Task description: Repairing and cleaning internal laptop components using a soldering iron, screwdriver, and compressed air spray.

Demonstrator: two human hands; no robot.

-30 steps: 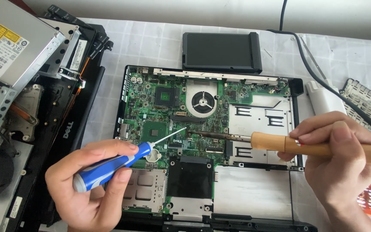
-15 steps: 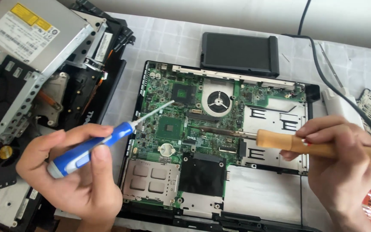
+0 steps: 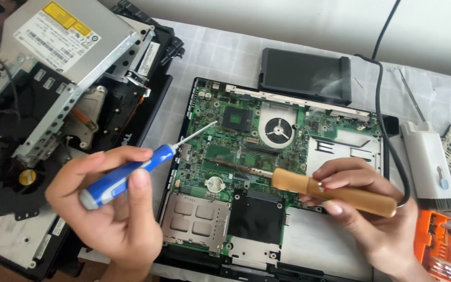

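1. Far left: an optical drive (image 3: 63, 39) in a silver metal casing lies tilted on a heap of dismantled black laptop parts (image 3: 37, 156), with a small black fan (image 3: 19, 180) below it.
2. Left hand (image 3: 116, 214): fingers closed around the blue handle of a screwdriver (image 3: 131, 175). The thin shaft points up and to the right, its tip above the left edge of the green circuit board (image 3: 236, 151); whether it touches cannot be told.
3. Centre: the circuit board sits in an open black laptop base (image 3: 309, 250) on the cloth-covered desk (image 3: 210, 52). A round cooling fan (image 3: 279, 129) lies near its top; a round coin cell (image 3: 215, 183) lies lower left, above a metal card cage (image 3: 197, 216). A dark flat rectangular part (image 3: 305, 73) lies behind the base.
4. Right hand (image 3: 377, 219): closed on the wooden handle of a soldering iron (image 3: 335, 193). The metal tip lies low over the middle of the board, and faint smoke shows above the fan.
5. Far right: a white boxy device (image 3: 430, 162) and an orange tool holder (image 3: 444, 248); the iron's black cord (image 3: 384, 130) loops over the base's right edge.
6. Risk, as a judgement: the hot tip lies close to neighbouring components and could scorch them if the hand drifts; the cord could snag and jerk the iron; the screwdriver tip could bridge or scratch contacts.
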